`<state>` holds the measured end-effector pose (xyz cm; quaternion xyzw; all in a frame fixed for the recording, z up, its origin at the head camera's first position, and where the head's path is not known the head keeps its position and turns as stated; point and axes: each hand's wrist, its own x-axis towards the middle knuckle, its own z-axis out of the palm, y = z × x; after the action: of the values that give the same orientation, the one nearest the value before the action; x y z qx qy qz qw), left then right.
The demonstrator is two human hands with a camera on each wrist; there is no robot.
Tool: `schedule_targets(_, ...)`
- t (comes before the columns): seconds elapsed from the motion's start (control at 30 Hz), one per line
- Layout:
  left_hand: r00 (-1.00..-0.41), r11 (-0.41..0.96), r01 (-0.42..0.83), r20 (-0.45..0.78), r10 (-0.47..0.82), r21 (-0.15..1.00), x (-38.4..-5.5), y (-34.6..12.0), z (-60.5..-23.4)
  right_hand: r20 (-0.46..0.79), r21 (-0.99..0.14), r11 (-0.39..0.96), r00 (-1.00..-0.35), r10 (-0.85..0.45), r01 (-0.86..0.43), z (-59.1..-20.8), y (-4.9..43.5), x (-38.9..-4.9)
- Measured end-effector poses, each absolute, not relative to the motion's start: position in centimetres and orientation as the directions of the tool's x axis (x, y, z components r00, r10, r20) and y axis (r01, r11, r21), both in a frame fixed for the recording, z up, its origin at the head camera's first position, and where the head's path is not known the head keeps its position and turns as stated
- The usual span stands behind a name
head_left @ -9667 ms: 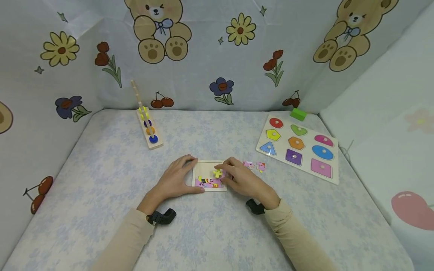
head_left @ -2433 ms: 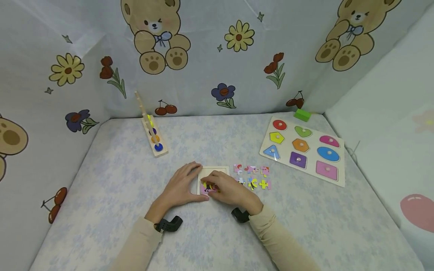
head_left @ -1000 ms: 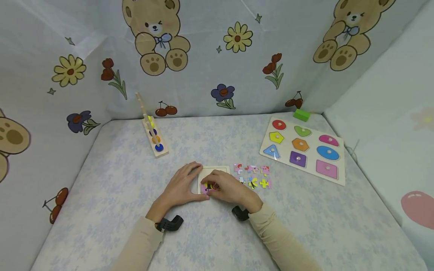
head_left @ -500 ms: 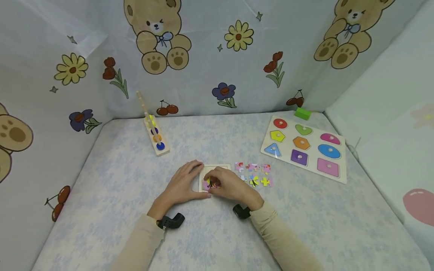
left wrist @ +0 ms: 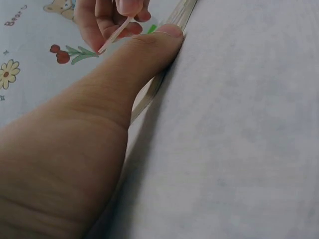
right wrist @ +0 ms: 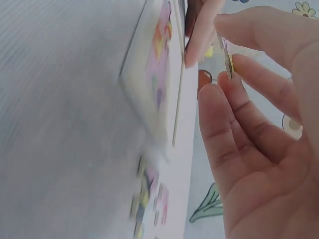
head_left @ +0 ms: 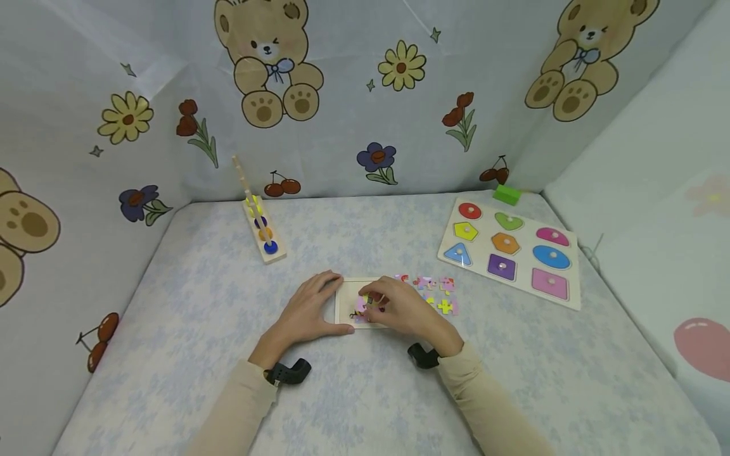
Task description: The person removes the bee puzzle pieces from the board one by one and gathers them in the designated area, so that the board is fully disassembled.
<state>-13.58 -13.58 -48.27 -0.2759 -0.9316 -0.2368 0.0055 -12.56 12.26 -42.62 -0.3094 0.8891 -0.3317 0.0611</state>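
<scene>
My left hand [head_left: 303, 310] lies along the left side of a pale wooden puzzle tray [head_left: 345, 303], its long fingers at the far left corner and its thumb [left wrist: 144, 52] straight along the near edge. Above the tray my right hand [head_left: 409, 307] pinches a pink and yellow jigsaw piece [right wrist: 228, 60] between thumb and fingertips. That piece stands on edge, clear of the tray in the right wrist view. Pink pieces with an orange patch [right wrist: 158, 59] lie inside the tray, partly hidden by my right hand in the head view. The tray's left and far parts show bare wood.
Several loose jigsaw pieces [head_left: 425, 282] lie right of the tray, some behind my right hand. A knobbed shape board [head_left: 520, 271] sits at the right, a green block [head_left: 506, 194] behind it. At the back left stands a wooden peg toy [head_left: 275, 258] with coloured discs.
Pieces were taken from the tray to the right, where more now lie than at first. Just now my right hand has lifted a piece from the tray and moved right. My left hand stays put.
</scene>
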Motion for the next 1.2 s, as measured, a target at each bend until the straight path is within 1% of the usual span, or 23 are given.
schedule_targets(0.27, -0.858, 0.758, 0.498, 0.112, 0.502, 0.421, -13.4, -13.6, -48.3, 0.118, -0.639, 0.599, -0.832, -0.543, -0.482, -42.7, 14.6, -11.9)
schedule_targets(0.57, -0.859, 0.755, 0.492, 0.101, 0.502, 0.433, -13.5, -13.4, -48.4, 0.126, -0.612, 0.635, -0.850, -0.511, -0.472, -42.7, 17.2, -11.1)
schedule_targets(0.8, -0.861, 0.759, 0.490, 0.102, 0.498, 0.429, -13.6, -13.5, -48.4, 0.141, -0.580, 0.650, -0.847, -0.513, -0.490, -43.1, 18.4, -10.5)
schedule_targets(1.2, -0.858, 0.757, 0.495, 0.101, 0.504, 0.426, -13.6, -13.6, -48.2, 0.125, -0.557, 0.658, -0.834, -0.537, -0.507, -43.8, 19.7, -9.8)
